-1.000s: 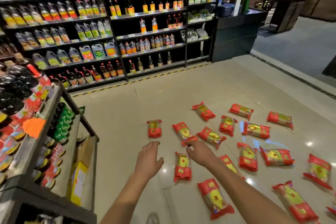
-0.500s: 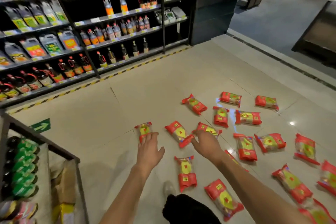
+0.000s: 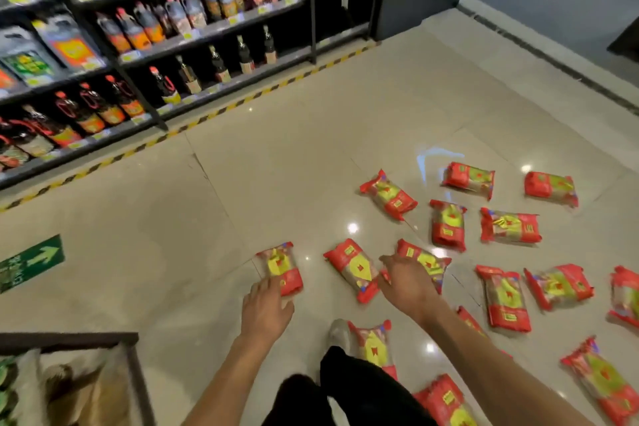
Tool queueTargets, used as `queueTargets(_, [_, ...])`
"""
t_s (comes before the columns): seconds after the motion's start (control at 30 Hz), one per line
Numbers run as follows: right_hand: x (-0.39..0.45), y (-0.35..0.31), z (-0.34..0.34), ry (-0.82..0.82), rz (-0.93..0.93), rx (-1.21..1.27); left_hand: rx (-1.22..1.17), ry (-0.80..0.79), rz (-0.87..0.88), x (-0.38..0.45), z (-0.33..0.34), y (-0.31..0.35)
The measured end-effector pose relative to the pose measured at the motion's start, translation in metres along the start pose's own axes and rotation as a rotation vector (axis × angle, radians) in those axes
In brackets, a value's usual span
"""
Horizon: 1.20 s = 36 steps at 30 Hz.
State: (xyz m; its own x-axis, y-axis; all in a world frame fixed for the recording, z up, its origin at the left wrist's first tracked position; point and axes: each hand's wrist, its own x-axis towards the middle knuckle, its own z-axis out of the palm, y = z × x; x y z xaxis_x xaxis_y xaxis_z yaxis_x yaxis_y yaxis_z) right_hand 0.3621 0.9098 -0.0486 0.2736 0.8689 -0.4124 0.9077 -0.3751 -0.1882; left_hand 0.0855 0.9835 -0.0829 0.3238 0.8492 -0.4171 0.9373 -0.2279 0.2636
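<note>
Several red and yellow food packets lie scattered on the shiny tiled floor. My left hand [image 3: 264, 309] reaches down with fingers spread, its fingertips at the near end of the leftmost packet [image 3: 280, 264]. My right hand [image 3: 408, 282] hovers palm down with relaxed fingers over another packet [image 3: 427, 261], covering its near end. Between the two hands lies a third packet [image 3: 352, 268]. Neither hand holds anything.
Black shelves [image 3: 214, 34] with sauce bottles line the far side behind a yellow and black floor stripe [image 3: 221, 111]. A shelf unit corner [image 3: 131, 356] stands at the lower left. My dark trouser legs [image 3: 345, 391] and a shoe [image 3: 339, 332] are below, next to a packet [image 3: 371, 346].
The view has tilted down and come closer to the floor. Both hands have reached further forward and now meet the packets.
</note>
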Motion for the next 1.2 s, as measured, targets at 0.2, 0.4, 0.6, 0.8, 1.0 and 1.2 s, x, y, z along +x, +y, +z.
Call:
queueTargets(0.2, [0.134,0.02,0.074,-0.055,0.058,-0.082,0.053,-0.028,0.031,0.149,0.086,-0.039])
queueTargets(0.4, [0.285,0.051,0.242,-0.052,0.085,-0.056,0.057,0.022,0.054,0.309,0.252,-0.09])
queueTargets(0.6, [0.404,0.114,0.421,-0.22,0.089,-0.103,-0.011,0.008,-0.006,0.412,0.429,-0.165])
queueTargets(0.8, [0.458,0.168,0.528,-0.271,0.311,0.102,-0.12,0.087,-0.236,0.435,0.511,-0.223])
queueTargets(1.0, [0.468,0.195,0.554,-0.294,0.493,0.296,-0.441,0.163,-0.483,0.442,0.531,-0.243])
queueTargets(1.2, [0.458,0.18,0.575,-0.231,0.66,0.55,-1.017,-0.127,-0.82,0.431,0.546,-0.256])
